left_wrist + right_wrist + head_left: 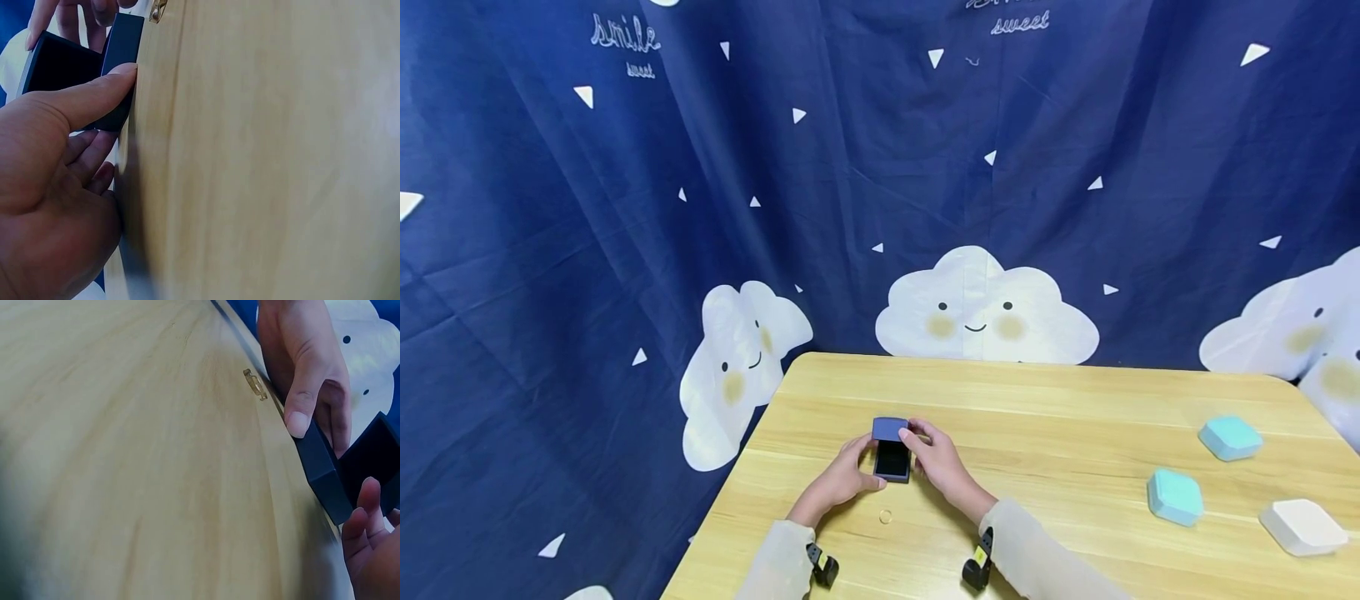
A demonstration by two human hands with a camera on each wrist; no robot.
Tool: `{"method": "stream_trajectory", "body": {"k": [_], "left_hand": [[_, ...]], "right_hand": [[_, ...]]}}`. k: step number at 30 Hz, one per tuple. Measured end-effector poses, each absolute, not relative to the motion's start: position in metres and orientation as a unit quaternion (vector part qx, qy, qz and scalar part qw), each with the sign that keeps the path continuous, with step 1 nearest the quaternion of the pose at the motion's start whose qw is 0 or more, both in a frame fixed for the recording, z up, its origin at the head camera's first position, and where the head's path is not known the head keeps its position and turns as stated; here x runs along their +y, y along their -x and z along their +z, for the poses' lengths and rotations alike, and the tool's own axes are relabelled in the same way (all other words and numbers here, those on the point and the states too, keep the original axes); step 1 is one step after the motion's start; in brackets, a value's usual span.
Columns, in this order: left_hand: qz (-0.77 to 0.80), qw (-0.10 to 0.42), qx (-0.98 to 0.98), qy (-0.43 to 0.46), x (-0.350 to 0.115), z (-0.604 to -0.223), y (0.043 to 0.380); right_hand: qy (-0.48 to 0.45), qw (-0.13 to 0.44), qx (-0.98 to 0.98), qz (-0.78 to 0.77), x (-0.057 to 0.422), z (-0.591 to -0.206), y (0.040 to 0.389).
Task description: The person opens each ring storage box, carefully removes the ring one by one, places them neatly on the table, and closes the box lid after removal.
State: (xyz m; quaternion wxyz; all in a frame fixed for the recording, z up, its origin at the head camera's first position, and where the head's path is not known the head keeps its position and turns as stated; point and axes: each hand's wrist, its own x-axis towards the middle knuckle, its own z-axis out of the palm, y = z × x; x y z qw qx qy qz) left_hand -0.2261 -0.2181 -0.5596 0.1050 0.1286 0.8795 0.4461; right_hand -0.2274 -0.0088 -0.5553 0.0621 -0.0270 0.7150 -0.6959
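Both hands on a small dark blue box (891, 454) near the table (1075, 400) front edge: left hand (844, 477) grips its base, right hand (936, 458) pinches the raised lid. Box already open; gold ring (885, 517) lies just beside, not yet inside

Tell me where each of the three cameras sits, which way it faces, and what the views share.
Head: on the person's head, looking forward and down at the wooden table; both sleeved forearms, left hand and right hand show.
Left wrist: on the left wrist, looking along the tabletop; the left thumb presses the dark blue box.
Right wrist: on the right wrist, facing the left hand across the tabletop.
Shared: all three show the open box; the small gold ring too.
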Motion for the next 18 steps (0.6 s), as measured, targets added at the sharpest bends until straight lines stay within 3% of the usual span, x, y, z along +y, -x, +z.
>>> {"method": "stream_trajectory", "body": {"k": [18], "left_hand": [[0.448,0.107,0.879,-0.121,-0.2175,-0.5595,0.2248]], "right_hand": [[0.034,0.079,0.706,-0.703,-0.0045,-0.5578,0.2243]]}}
